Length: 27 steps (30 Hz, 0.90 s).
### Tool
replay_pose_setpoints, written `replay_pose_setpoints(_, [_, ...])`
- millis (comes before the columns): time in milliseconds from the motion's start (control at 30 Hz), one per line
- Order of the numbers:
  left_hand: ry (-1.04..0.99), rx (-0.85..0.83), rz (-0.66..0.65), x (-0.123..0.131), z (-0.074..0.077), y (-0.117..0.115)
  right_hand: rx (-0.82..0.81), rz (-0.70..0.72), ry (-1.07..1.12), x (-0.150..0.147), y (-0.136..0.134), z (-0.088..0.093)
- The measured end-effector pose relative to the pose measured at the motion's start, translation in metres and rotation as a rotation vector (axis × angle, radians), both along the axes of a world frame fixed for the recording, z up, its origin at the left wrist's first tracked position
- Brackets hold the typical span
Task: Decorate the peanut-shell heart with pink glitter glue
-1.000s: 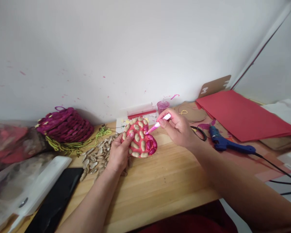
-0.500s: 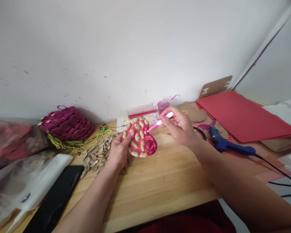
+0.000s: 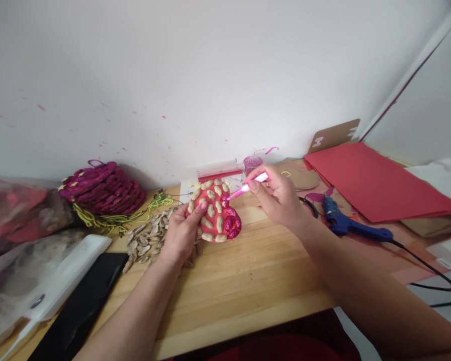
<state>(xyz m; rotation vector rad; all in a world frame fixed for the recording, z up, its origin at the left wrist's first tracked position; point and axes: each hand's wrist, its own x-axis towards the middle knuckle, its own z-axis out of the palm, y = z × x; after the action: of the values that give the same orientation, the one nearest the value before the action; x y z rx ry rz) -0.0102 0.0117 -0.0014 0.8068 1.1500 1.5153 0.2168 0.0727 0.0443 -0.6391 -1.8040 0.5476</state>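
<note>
My left hand (image 3: 182, 233) grips the left edge of a red gourd-shaped cutout (image 3: 214, 213), thumb on its front. Peanut shells are stuck all over it; several along the right edge are coated in shiny magenta, the others are bare tan. My right hand (image 3: 280, 198) pinches a paintbrush (image 3: 253, 184) with a white handle stained pink. The brush tip touches a shell at the cutout's right side, by its narrow waist. Behind the brush, a clear cup (image 3: 252, 164) with magenta paint stands near the wall.
Loose peanut shells (image 3: 148, 238) lie left of my left hand. A stack of magenta pieces (image 3: 105, 188) with yellow strings stands behind them. A black phone-like slab (image 3: 82, 306) and a white power strip (image 3: 73, 276) lie left. Right are a blue glue gun (image 3: 355, 225) and red sheets (image 3: 379, 183).
The view has shifted slightly. The brush tip stays at nearly the same spot on the cutout, and both hands keep their hold.
</note>
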Motion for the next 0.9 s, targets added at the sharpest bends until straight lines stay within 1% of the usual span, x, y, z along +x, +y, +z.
replay_pose_setpoints(67, [-0.005, 0.004, -0.002, -0.0006, -0.0001, 0.0001, 0.019, -0.016, 0.009, -0.0003, -0.0007, -0.0002])
replay_pose_setpoints(200, [-0.009, 0.024, 0.000, -0.0014, -0.0005, -0.0001, 0.060, 0.002, -0.014, -0.0011, -0.0025, -0.0002])
replay_pose_setpoints(433, [-0.009, -0.007, 0.015, 0.0010, -0.0008, -0.0004, 0.148, -0.059, -0.081, -0.0018, -0.0073, 0.0031])
replay_pose_setpoints(567, [-0.034, -0.015, 0.025, 0.0014, -0.0023, 0.0001, 0.165, -0.039, -0.097, -0.0023, -0.0080, 0.0035])
replay_pose_setpoints(733, [-0.039, -0.020, 0.039, 0.0012, -0.0020, 0.0008, 0.184, -0.083, -0.094, -0.0017, -0.0077, 0.0030])
replay_pose_setpoints(900, [-0.032, -0.035, 0.049, 0.0020, -0.0004, 0.0009, 0.190, -0.029, -0.118, -0.0032, -0.0099, 0.0025])
